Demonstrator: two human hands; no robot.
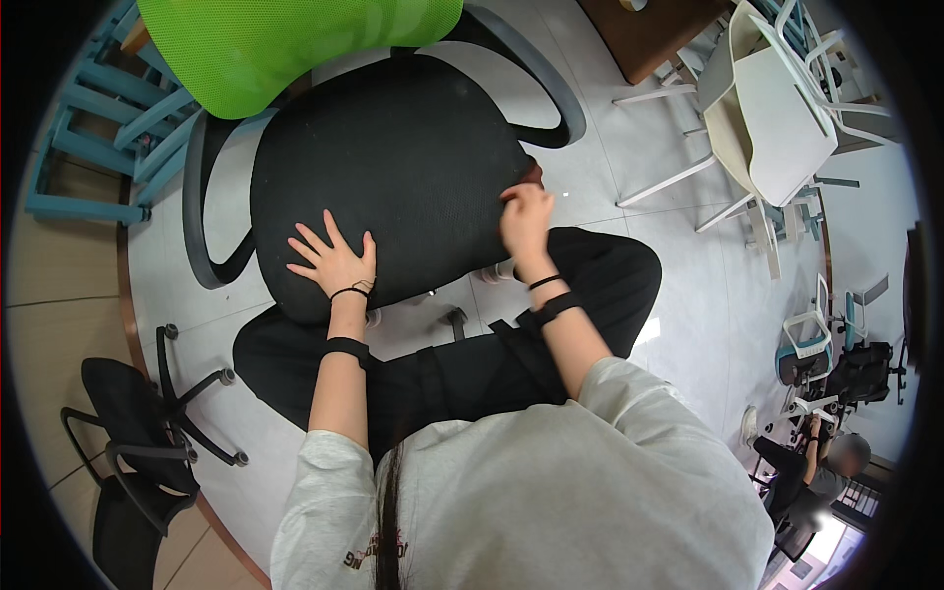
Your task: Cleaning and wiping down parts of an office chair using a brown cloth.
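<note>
Before me stands an office chair with a black padded seat (391, 162), a green mesh backrest (295, 44) and dark armrests (546, 81). My left hand (332, 258) lies flat on the seat's near left part, fingers spread, holding nothing. At the seat's right edge is my right hand (527, 217), slightly blurred, its fingers curled. A reddish-brown thing (532, 173) shows just beyond those fingers; whether they grip it or only touch it cannot be told. Black bands circle both wrists and forearms.
Blue wooden frames (110, 140) stand at the upper left, a black chair (133, 442) at the lower left. White chairs (774, 118) and a brown panel (649, 29) are at the upper right. Another person (804, 464) sits far off at the lower right near more office chairs (804, 354).
</note>
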